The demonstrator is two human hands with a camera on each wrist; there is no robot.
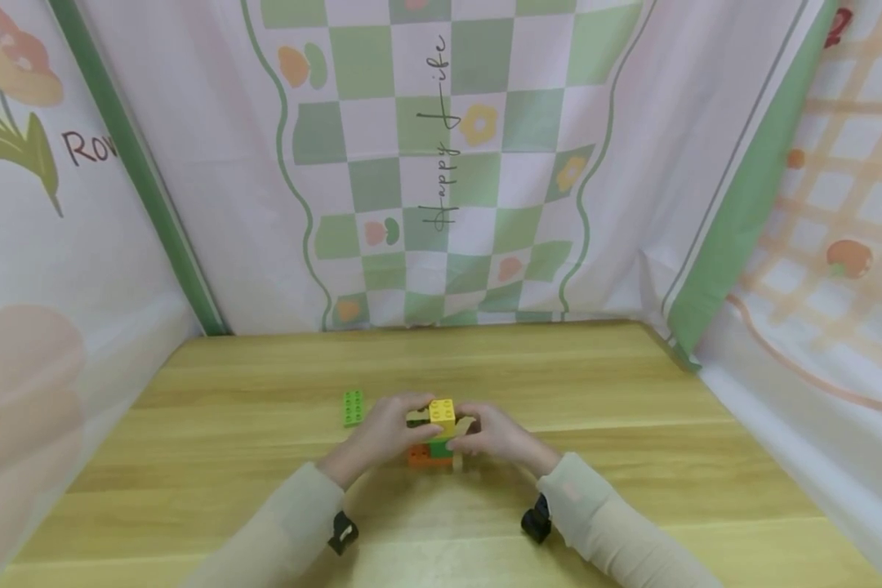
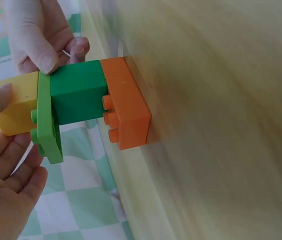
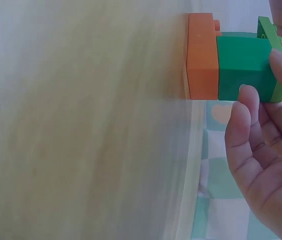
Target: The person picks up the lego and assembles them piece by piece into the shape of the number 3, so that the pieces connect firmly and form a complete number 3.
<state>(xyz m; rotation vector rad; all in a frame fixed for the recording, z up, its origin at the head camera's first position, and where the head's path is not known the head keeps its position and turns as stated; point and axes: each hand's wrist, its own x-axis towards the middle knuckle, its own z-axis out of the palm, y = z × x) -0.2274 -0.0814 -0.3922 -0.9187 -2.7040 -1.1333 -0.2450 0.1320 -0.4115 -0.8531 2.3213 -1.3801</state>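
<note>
A small tower of toy building bricks stands on the wooden table between both hands. Its base is an orange brick [image 2: 131, 112], with a dark green brick [image 2: 78, 92] on top of one end. Above that lies a thin light green brick [image 2: 45, 107], and a yellow brick [image 1: 443, 416] tops the tower. My left hand [image 1: 388, 429] pinches the yellow brick between thumb and fingers. From the other side my right hand [image 1: 501, 434] holds the tower, its thumb at the seam of the dark green and light green bricks.
Left of the tower, a loose flat light green brick [image 1: 353, 408] lies studs up on the table [image 1: 265, 490]. Printed cloth [image 1: 470, 204] hangs behind the table and along both sides.
</note>
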